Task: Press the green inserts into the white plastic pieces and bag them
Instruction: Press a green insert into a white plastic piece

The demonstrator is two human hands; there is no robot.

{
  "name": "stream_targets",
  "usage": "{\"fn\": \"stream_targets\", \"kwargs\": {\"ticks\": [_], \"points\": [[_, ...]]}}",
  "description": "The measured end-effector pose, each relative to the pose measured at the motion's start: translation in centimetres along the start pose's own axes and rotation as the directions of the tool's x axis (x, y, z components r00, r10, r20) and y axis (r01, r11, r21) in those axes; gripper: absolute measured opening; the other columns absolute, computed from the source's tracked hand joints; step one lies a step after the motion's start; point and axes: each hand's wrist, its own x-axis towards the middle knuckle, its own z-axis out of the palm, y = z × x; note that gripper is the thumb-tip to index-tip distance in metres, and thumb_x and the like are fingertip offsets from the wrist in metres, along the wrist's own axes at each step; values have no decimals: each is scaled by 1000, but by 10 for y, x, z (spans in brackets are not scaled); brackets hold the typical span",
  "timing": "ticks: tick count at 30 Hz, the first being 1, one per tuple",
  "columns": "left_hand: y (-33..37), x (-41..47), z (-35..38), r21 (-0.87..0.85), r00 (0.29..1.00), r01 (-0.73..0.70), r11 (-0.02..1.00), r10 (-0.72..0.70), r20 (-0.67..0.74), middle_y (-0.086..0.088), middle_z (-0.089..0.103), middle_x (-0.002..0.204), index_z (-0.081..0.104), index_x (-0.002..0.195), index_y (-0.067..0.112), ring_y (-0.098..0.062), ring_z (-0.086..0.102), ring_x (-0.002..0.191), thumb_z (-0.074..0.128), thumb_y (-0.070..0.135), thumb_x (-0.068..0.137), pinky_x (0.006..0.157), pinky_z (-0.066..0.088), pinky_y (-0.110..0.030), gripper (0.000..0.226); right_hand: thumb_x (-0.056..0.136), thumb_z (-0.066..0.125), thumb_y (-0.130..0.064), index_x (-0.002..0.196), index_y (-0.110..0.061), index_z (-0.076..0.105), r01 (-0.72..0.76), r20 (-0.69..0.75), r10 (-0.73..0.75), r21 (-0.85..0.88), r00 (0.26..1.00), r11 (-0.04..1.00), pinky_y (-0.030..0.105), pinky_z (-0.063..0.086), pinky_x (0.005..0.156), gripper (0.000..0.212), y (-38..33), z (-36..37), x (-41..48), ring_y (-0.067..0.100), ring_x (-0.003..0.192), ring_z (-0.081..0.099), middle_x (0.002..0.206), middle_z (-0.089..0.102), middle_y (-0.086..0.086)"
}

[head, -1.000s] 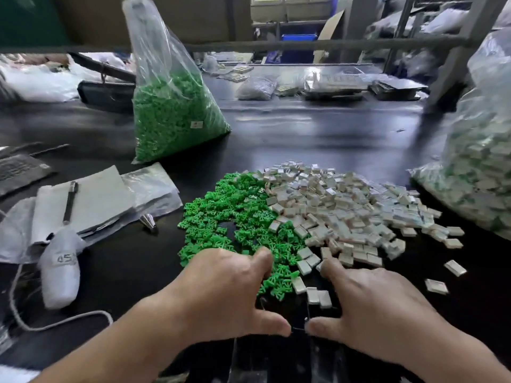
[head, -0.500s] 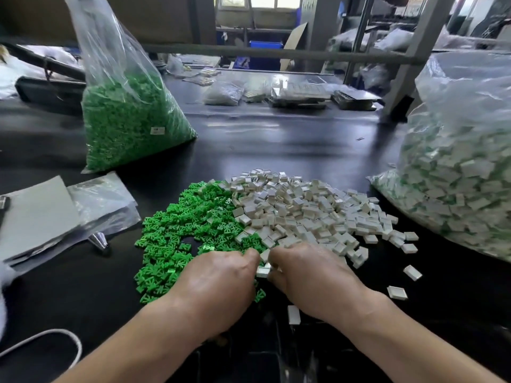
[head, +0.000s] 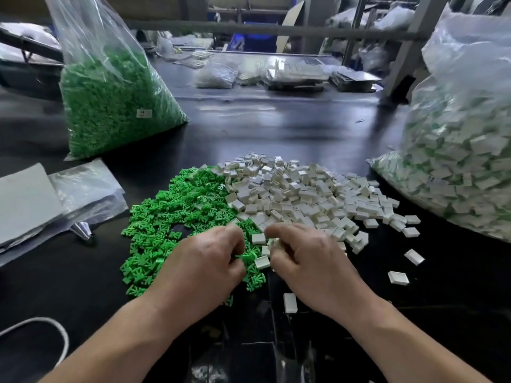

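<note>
A heap of green inserts (head: 177, 211) lies on the black table (head: 276, 128), touching a larger heap of white plastic pieces (head: 298, 194) to its right. My left hand (head: 204, 266) rests at the near edge of the green heap, fingers curled, pinching a green insert between thumb and fingertips. My right hand (head: 307, 258) sits close beside it at the near edge of the white heap, its curled fingertips pinching a white piece. The hands are nearly touching. A clear bag of white pieces with green inside (head: 464, 167) stands at the right.
A tall clear bag of green inserts (head: 110, 106) stands at the back left. Paper and plastic sleeves (head: 27, 200) and a small metal cone (head: 81, 229) lie at the left, a white cord (head: 55, 327) near left. Loose white pieces (head: 398, 277) are scattered at the right.
Both hands moved forward from the table's near edge into the heaps and curled their fingers onto parts. The view swung to the right, bringing the right-hand bag in.
</note>
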Motion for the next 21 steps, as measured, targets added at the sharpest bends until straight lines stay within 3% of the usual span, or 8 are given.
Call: {"fn": "stream_targets", "kwargs": {"ticks": [3,5,7,11,15,21], "points": [[3,0,-5,-352,988,142,925,-154,-7,10,64,73,60,91,36,-2,61,67,68,27,82,58,50,-17,14,96,62,-24,121,-33,68,-85,25,81,251,996,964,11,49,70,27,0,-2,-1,-4,80,63,87,67,-19],[8,1,-8,-609,973,225,761,-214,92,6,68,73,67,91,36,-7,64,60,70,20,85,55,53,-21,17,97,65,-21,112,-41,66,-129,80,104,438,991,890,17,51,59,25,-1,-5,-2,0,61,63,72,66,-13],[13,1,-10,-753,959,275,598,-222,174,0,67,68,70,87,30,-14,64,56,70,13,86,52,53,-25,17,96,68,-19,104,-41,66,-164,122,115,562,986,811,19,52,55,24,-2,-7,-2,5,57,63,71,67,-7],[19,1,-11,-834,950,296,466,-231,209,-3,68,71,71,83,23,-12,65,59,69,9,86,53,51,-22,15,92,73,-16,97,-30,70,-185,155,106,696,982,694,33,56,60,16,-1,-8,0,19,64,65,75,68,4],[21,1,-12,-861,947,298,412,-242,213,-7,69,73,70,83,21,-14,66,60,69,11,85,52,52,-21,11,90,75,-15,93,-24,68,-156,152,62,749,986,644,29,55,57,11,0,-5,1,17,67,65,75,67,4],[24,1,-12,-870,953,269,414,-244,179,-9,70,73,70,82,20,-14,67,60,69,11,85,53,52,-21,10,89,74,-26,96,-23,67,-93,114,17,709,993,699,34,56,58,10,2,-3,1,23,69,67,81,70,9]]}}
